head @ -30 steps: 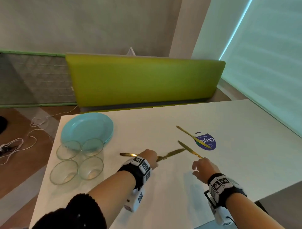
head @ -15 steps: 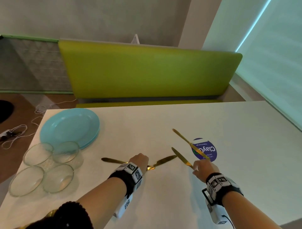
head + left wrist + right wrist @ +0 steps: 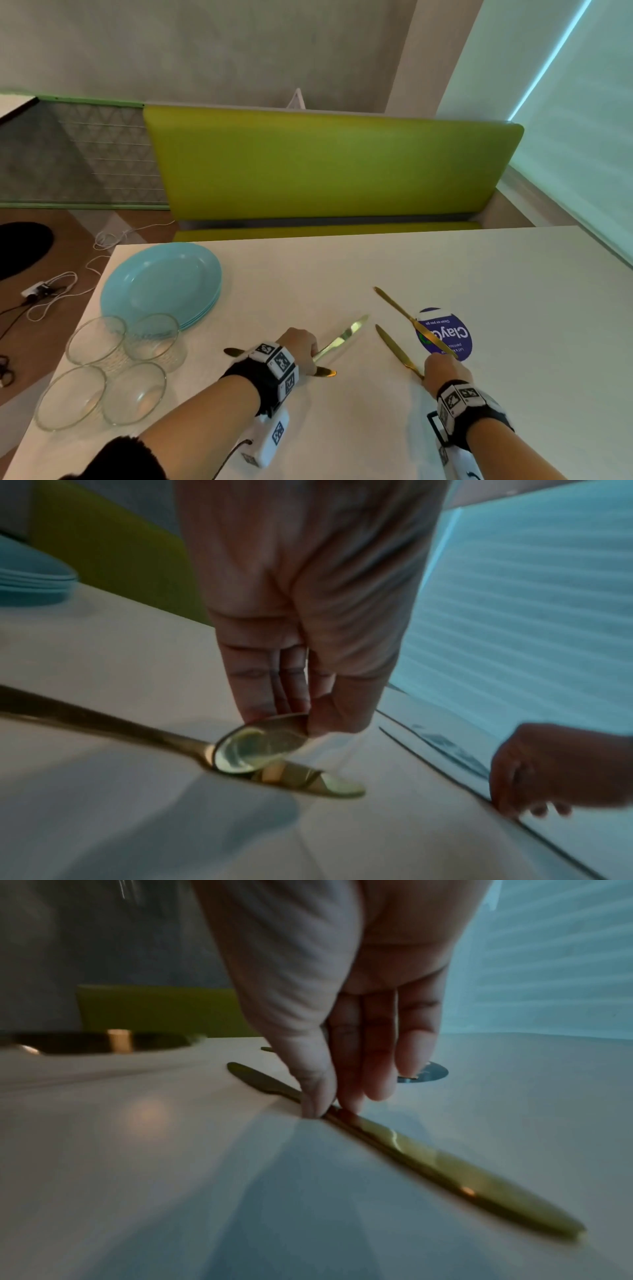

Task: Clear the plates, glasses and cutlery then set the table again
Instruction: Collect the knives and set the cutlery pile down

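Note:
Gold cutlery lies on the white table (image 3: 342,428). My left hand (image 3: 313,356) pinches the handle end of one gold knife (image 3: 342,337), whose blade points up and to the right. In the left wrist view my left hand (image 3: 304,723) holds that handle end (image 3: 260,748) lifted above another gold piece (image 3: 308,780), which lies flat under it (image 3: 325,372). My right hand (image 3: 428,371) pinches the nearer knife (image 3: 394,349) at its middle. In the right wrist view my right hand (image 3: 325,1112) has thumb and forefinger on that knife (image 3: 428,1156), which lies on the table. A third knife (image 3: 407,318) crosses a blue sticker.
A stack of light blue plates (image 3: 161,284) sits at the table's far left corner, with several clear glass bowls (image 3: 113,370) in front of it. The round blue sticker (image 3: 452,334) is stuck to the tabletop. A green bench (image 3: 325,171) stands behind the table. Cables (image 3: 51,291) lie on the floor at left.
My right hand has moved forward onto the nearer knife and closed its thumb and forefinger on it. My left hand keeps its hold on its knife. The head view has shifted.

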Tool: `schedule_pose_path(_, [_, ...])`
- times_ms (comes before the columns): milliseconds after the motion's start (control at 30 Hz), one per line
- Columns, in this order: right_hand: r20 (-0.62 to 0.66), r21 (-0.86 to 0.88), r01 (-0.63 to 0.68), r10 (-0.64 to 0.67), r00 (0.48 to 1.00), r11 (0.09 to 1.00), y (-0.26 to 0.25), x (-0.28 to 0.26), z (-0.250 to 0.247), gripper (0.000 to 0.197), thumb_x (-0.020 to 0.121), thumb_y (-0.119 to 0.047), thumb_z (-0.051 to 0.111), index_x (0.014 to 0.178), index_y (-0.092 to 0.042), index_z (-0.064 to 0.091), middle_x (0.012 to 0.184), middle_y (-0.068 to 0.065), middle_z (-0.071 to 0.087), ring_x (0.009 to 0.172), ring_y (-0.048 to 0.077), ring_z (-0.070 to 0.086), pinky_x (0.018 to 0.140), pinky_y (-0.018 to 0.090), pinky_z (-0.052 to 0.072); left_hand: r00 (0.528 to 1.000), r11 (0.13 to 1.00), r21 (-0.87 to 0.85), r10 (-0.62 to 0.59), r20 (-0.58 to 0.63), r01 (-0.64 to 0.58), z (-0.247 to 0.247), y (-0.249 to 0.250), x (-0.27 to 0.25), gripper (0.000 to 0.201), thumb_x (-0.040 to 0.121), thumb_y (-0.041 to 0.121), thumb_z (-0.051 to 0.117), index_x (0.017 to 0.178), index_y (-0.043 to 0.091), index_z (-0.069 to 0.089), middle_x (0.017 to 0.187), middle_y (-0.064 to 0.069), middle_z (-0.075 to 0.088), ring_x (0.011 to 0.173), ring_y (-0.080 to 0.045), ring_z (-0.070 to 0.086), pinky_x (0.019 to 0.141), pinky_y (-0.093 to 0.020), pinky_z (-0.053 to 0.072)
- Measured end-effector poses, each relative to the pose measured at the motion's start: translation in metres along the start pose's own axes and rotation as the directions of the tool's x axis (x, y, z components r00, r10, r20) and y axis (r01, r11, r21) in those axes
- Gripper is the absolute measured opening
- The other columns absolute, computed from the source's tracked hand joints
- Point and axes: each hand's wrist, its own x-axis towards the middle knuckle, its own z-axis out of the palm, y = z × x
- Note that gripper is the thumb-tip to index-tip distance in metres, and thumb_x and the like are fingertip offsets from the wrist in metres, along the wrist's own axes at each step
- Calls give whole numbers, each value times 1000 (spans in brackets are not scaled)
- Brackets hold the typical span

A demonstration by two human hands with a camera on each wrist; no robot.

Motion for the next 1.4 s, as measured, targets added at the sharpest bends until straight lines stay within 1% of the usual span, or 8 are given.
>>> schedule_pose_path(167, [-9,-21,-3,3,1000,1000,-8,-5,-5,25,94,-15,45,114,-14,60,111,-1,65,103,14,63,85,23,49,995,913,-399,-95,-18,80,-20,-6,-2,9,85,21,55,91,16,52,89,-1,54,84,-21,51,70,-27,43])
schedule_pose_path(300, [15,-6,-14,14,1000,1000,-20,-10,-12,24,93,-19,47,112,-14,61,94,-2,63,91,16,61,74,23,47,994,722,-688,-110,-7,75,-24,-5,-2,15,88,14,42,75,10,47,69,-5,53,60,-20,52,62,-29,47])
schedule_pose_path(467, [1,193,68,-69,998,979,-43,-11,-40,23,92,-26,48,101,-13,64,79,-2,57,79,15,58,61,21,46,987,600,-800,-141,-80,21,-20,-4,-2,14,91,15,36,81,13,45,69,-4,50,55,-16,45,50,-25,39])
schedule_pose_path(600, [-10,698,119,-156,988,706,-66,-16,-62,17,91,-23,53,86,-13,67,85,4,71,71,14,63,72,27,57,978,543,-839,-160,-131,-24,-24,0,2,11,94,22,39,93,17,48,68,-2,48,52,-13,40,44,-22,33])
schedule_pose_path(767, [118,940,-12,-292,949,340,-91,-25,-79,17,91,-4,55,76,-9,62,69,4,67,54,13,57,46,20,46,975,534,-841,-131,-180,-84,-26,7,0,13,98,25,40,102,16,48,68,-2,50,52,-13,46,45,-22,39])
schedule_pose_path(967, [115,952,0,-358,927,305,-107,-24,-79,18,90,-4,56,75,-10,62,68,4,67,48,11,57,45,19,43,986,440,-895,-106,-132,-72,-25,12,-4,10,100,21,38,100,14,46,92,-7,62,64,-17,59,53,-25,45])
schedule_pose_path(1167, [106,937,45,-405,908,346,-123,-26,-82,20,91,-6,55,73,-12,60,64,3,65,46,10,57,46,19,43,986,406,-910,-102,-134,-82,-25,17,-6,17,100,20,32,96,15,47,85,-8,65,56,-20,61,52,-27,50])
schedule_pose_path(1400, [74,848,157,-407,911,506,-135,-20,-89,21,89,-12,56,69,-17,61,68,-2,65,56,10,56,51,19,44,957,495,-864,-200,-212,-88,-27,16,3,19,98,27,31,96,18,48,77,-2,59,48,-13,51,42,-20,32])
